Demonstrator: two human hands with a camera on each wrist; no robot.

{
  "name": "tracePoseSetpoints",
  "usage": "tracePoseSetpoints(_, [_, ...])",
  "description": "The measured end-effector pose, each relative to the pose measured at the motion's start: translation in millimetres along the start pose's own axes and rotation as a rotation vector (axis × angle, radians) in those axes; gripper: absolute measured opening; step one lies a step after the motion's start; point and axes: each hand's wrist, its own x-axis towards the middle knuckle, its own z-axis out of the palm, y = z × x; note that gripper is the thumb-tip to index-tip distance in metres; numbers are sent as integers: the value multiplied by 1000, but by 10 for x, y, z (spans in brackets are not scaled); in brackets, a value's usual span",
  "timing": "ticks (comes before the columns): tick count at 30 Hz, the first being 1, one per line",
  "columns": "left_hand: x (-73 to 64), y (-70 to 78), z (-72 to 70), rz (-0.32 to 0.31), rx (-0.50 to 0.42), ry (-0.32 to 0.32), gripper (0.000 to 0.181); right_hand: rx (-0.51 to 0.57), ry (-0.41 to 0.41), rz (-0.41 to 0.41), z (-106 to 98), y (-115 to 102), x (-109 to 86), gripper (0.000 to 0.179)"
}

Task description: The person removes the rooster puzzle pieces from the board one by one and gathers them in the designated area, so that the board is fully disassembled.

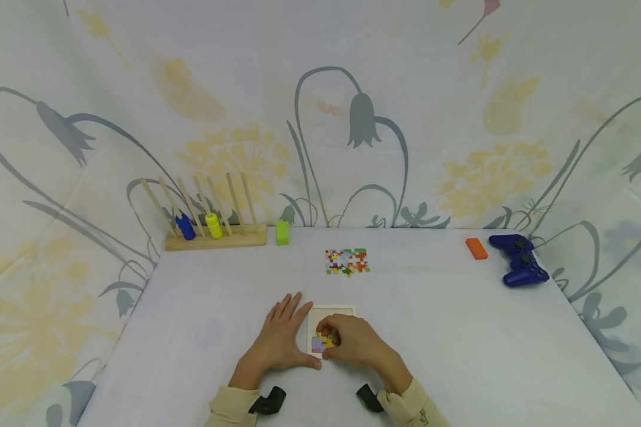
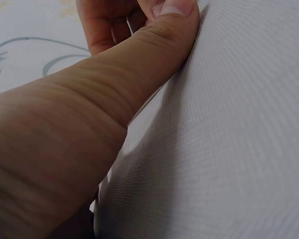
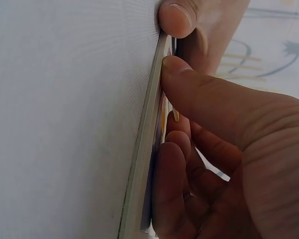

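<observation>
Lying flat on the white cloth-covered table (image 1: 513,344), close in front of the person, a shallow, pale wooden puzzle tray (image 1: 331,306) has its side rims running away toward the backdrop; it looks nearly square, and with its right part covered its long axis cannot be told. A lavender jigsaw piece (image 1: 317,345) sits in its near left corner. Beside that piece, the right hand (image 1: 352,339) has its fingers curled in on a small yellow jigsaw piece (image 1: 326,340), thumb by the near rim. The left hand (image 1: 280,335) lies along the left rim, fingers straight and slightly apart, thumb toward the near left corner.

Beyond the tray, multicoloured printed jigsaw pieces (image 1: 347,262) lie grouped. Farther off stand a wooden peg rack (image 1: 253,236) with blue rings (image 1: 184,227) and yellow rings (image 1: 213,225), and a lime-green block (image 1: 282,232); at far right, an orange block (image 1: 476,249) and a dark-blue game controller (image 1: 518,261). Dark marks on the beige right cuff (image 1: 413,406) and faint reddish print on the flowered backdrop (image 1: 246,59) are too small or blurred to read.
</observation>
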Motion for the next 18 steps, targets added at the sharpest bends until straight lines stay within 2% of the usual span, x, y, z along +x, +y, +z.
tracePoseSetpoints(8, [18, 0, -2, -14, -13, -10, 120, -14, 11, -23, -6, -8, -4, 32])
tracePoseSetpoints(18, [15, 8, -5, -12, -8, -7, 120, 169, -20, -47, -56, 102, 4, 32])
